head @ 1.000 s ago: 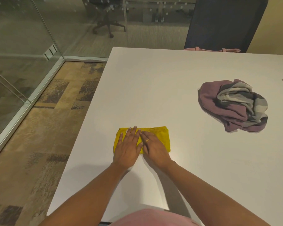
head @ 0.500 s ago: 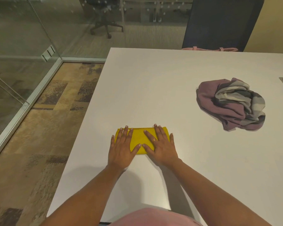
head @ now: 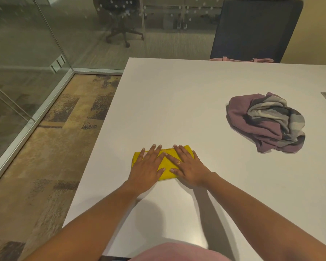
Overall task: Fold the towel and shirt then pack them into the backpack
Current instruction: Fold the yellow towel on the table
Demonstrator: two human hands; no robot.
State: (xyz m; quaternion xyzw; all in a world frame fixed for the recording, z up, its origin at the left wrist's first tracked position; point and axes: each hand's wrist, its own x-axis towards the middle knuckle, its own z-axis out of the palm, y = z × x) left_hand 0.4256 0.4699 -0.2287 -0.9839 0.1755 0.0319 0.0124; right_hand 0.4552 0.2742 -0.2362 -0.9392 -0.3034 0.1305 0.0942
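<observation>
While near table [head: 196, 95] edge, towel [head: 167, 167].

The yellow towel [head: 167, 167] lies folded into a small flat rectangle on the white table [head: 177, 102], pinned under both palms — the left hand [head: 146, 166] covers its left half, the right hand [head: 187, 166] its right half, fingers spread flat. The shirt [head: 265, 123] — purple with grey and pale stripes — sits crumpled in a loose heap, unfolded, well apart from the right hand, farther out and to its right.
</observation>
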